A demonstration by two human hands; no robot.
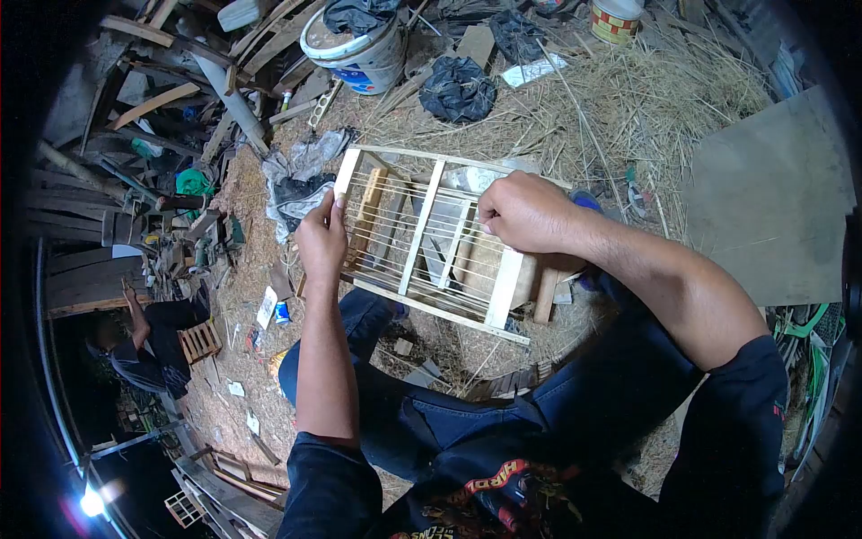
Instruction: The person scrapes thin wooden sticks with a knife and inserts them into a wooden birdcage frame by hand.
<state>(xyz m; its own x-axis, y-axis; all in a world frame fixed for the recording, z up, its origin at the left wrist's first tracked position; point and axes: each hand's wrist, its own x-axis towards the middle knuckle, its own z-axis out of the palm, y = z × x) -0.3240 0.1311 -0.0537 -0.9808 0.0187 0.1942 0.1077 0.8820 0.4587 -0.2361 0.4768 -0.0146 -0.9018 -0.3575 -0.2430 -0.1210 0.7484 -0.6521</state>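
A light wooden frame with thin rods strung across it, like a cage panel [420, 229], is held tilted over my lap. My left hand [321, 241] is closed on its left side piece, thumb on top. At the other end, my right hand [525, 212] is curled into a pinch over the rods; what its fingertips hold is hidden. Behind the rods shows a yellowish wooden piece with a row of notches or holes [368, 208]. A wooden block [546, 295] shows below the panel's right end.
A white bucket [355, 61] and a black plastic bag [458, 90] lie ahead amid straw [620, 108]. Scrap wood [153, 108] is piled at left. A flat board [772, 198] lies at right. Another person [148, 337] sits at far left near a small slatted crate [199, 341].
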